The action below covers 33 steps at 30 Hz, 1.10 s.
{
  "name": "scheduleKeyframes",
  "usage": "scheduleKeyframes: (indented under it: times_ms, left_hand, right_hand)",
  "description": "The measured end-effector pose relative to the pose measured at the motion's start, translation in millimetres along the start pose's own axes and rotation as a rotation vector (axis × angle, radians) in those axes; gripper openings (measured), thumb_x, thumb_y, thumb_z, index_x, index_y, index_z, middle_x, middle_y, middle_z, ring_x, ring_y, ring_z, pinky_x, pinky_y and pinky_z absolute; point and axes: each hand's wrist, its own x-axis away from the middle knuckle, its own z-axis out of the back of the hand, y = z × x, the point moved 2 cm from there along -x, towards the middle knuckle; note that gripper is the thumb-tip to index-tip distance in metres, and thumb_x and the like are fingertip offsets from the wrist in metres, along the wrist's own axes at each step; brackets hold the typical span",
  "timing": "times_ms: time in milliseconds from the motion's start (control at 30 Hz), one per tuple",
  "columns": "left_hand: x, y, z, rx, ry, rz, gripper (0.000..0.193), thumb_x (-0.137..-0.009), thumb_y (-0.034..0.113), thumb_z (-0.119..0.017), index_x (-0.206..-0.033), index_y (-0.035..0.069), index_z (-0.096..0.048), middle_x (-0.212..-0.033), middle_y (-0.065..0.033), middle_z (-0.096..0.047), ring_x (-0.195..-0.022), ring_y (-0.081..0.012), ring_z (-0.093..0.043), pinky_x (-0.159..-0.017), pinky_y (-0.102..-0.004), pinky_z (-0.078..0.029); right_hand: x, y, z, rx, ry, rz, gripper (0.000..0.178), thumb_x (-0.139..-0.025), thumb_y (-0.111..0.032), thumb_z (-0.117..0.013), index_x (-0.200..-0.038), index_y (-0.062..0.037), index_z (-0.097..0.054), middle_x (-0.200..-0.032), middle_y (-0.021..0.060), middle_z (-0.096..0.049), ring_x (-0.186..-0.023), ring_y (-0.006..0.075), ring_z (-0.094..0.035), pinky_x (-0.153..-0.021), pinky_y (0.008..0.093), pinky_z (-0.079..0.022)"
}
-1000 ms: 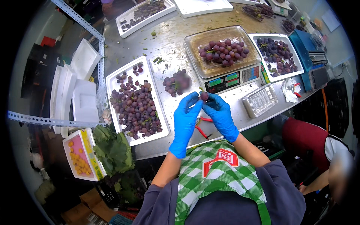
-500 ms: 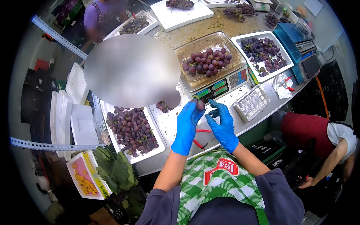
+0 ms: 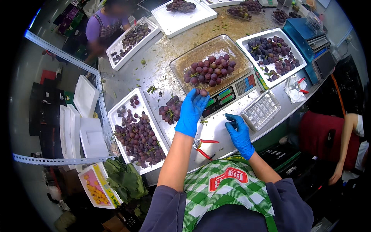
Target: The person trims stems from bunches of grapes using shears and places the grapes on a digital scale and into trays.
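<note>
My left hand [image 3: 192, 114], in a blue glove, is closed around a few loose purple grapes [image 3: 202, 92] at the near edge of the scale. Just beyond its fingertips, a clear tray heaped with a bunch of purple grapes [image 3: 210, 71] rests on the metal pan of the scale [image 3: 235, 87]. My right hand [image 3: 240, 136], also gloved in blue, hangs over the table edge with fingers apart and holds nothing. Beside it lies an empty clear plastic tray [image 3: 261, 110]. Red-handled pruning shears [image 3: 203, 147] lie between my forearms.
Left of me stands a white foam tray of grapes [image 3: 140, 135], with a smaller bunch [image 3: 171, 110] beside it. Another foam tray of grapes [image 3: 272, 54] is right of the scale. A second pair of red shears [image 3: 300, 86] lies on white paper. Co-workers are at far left and right.
My left hand has moved forward with the grapes to the tray on the scale. My right hand has drawn back toward the table edge, away from the left.
</note>
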Motion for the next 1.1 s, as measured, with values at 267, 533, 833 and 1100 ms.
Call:
scheduleKeyframes:
  times_ms: [267, 533, 833, 1100]
  left_hand:
    - [-10, 1, 2, 0.081, 0.12, -0.025, 0.022, -0.087, 0.016, -0.056, -0.1, -0.002, -0.051, -0.11, -0.0223, -0.054, -0.107, -0.0383, -0.054, -0.093, -0.0494, -0.048]
    - [-9, 2, -9, 0.108, 0.154, -0.022, 0.034, -0.09, 0.017, -0.048, -0.113, -0.008, -0.044, -0.117, -0.0256, -0.052, -0.11, -0.0395, -0.053, -0.096, -0.0478, -0.045]
    - [17, 8, -2, 0.07, 0.148, -0.08, 0.03, -0.085, 0.012, -0.048, -0.107, -0.008, -0.05, -0.117, -0.026, -0.053, -0.112, -0.0378, -0.052, -0.097, -0.0467, -0.044]
    - [99, 43, 72, -0.077, 0.129, -0.291, 0.034, -0.085, 0.018, -0.053, -0.112, -0.002, -0.057, -0.116, -0.0175, -0.057, -0.108, -0.0268, -0.054, -0.092, -0.0359, -0.046]
  right_hand:
    - [-22, 8, -2, -0.089, -0.071, -0.088, 0.027, -0.085, -0.009, -0.06, -0.111, -0.0041, -0.059, -0.097, 0.0062, -0.062, -0.073, 0.0099, -0.054, -0.068, 0.0249, -0.047]
    - [-31, 19, -12, -0.094, -0.139, -0.087, 0.026, -0.085, -0.01, -0.06, -0.11, -0.0015, -0.058, -0.095, 0.0068, -0.063, -0.075, 0.0101, -0.055, -0.069, 0.0247, -0.047]
    - [-26, 12, -13, -0.098, -0.182, -0.07, 0.024, -0.085, -0.008, -0.059, -0.108, -0.0014, -0.059, -0.095, 0.0064, -0.064, -0.074, 0.0098, -0.055, -0.069, 0.0245, -0.047]
    - [-4, 24, 11, -0.053, -0.14, -0.082, 0.019, -0.086, -0.007, -0.057, -0.103, -0.0024, -0.062, -0.087, 0.006, -0.064, -0.07, 0.0096, -0.055, -0.065, 0.0243, -0.047]
